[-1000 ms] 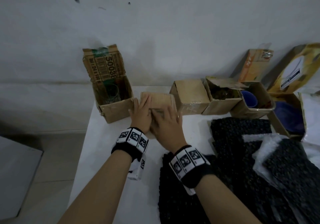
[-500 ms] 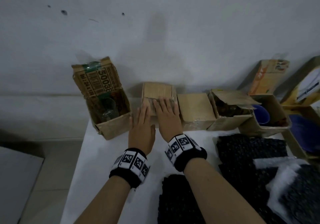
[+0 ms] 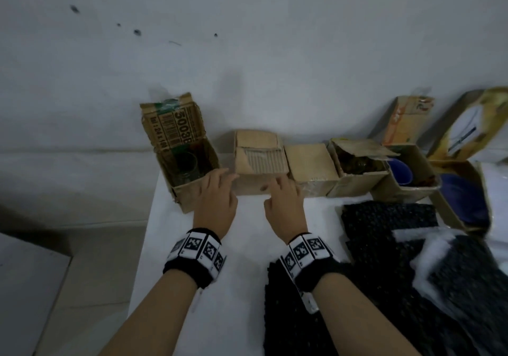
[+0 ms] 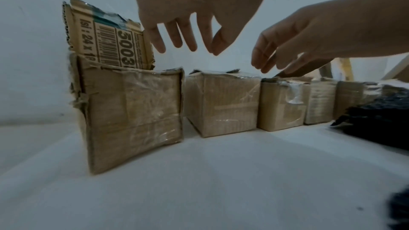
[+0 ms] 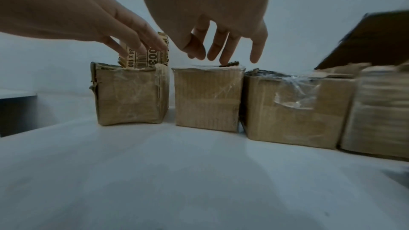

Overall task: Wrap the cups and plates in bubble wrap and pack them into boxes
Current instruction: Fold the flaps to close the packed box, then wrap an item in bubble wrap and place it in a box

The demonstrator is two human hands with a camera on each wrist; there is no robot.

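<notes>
- Both our grips are loose and spread, holding nothing: left hand, right hand.
- The closed box sits on the tabletop just ahead of both grips; our right fingertips seem to brush its top.
- The open box with the glass is just ahead-left of our left grip, so that hand's nearer.

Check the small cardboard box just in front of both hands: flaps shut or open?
Shut. The small cardboard box has its top flaps folded flat; no contents show. Its left neighbour, the barcode-printed box, stands open.
</notes>
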